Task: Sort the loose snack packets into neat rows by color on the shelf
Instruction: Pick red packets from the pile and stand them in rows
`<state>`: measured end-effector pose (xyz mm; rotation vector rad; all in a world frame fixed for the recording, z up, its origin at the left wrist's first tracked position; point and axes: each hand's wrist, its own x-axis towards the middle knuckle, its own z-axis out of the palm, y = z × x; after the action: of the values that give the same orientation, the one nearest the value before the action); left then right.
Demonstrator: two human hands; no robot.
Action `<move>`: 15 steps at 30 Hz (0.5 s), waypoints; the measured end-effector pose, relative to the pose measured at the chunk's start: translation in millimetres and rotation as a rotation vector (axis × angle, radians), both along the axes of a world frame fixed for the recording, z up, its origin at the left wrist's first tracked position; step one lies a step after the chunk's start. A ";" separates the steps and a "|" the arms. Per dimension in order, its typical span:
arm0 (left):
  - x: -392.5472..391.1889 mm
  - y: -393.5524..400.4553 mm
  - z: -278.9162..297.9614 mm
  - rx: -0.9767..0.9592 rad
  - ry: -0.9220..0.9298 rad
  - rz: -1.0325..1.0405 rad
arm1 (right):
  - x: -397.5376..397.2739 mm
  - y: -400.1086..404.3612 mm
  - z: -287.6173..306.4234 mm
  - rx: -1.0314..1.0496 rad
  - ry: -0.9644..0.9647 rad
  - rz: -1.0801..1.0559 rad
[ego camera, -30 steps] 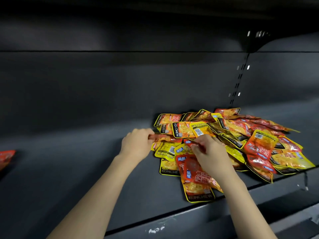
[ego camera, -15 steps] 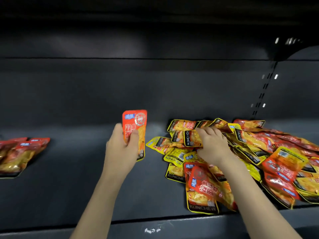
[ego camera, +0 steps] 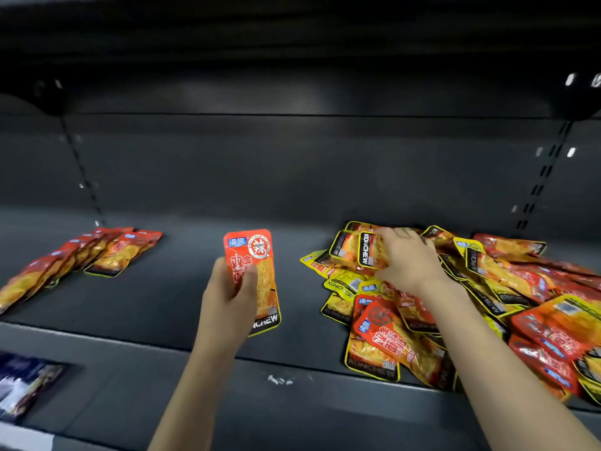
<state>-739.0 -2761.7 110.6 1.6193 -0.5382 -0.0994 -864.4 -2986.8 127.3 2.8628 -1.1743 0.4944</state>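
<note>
Head view is showing the left hand (ego camera: 227, 297) gripping a red rectangular foil snack packet (ego camera: 252, 275) upright, thumb across its front, fingers curled behind it, above the dark metal shelf (ego camera: 182, 294). Right of that packet, the right hand (ego camera: 406, 258) is lying on a loose heap of red and yellow packets (ego camera: 455, 297), its fingers clamping a yellow-edged packet (ego camera: 369, 252). Left of it, a row of red packets (ego camera: 81, 255) is lying overlapped.

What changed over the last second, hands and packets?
The left hand pulled a red packet out of the loose pile and now holds it upright, off to the pile's left. The right hand moved from the pile's near edge to a yellow-edged packet at the back. The pile otherwise looks undisturbed.
</note>
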 end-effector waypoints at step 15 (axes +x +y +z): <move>-19.4 44.8 -8.9 -0.033 -0.078 0.134 | 26.3 75.0 5.5 0.142 -0.400 0.268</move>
<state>-758.4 -2716.8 101.7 1.6278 -0.4870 0.0727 -838.1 -2911.8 132.7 3.1591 -0.8870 1.0762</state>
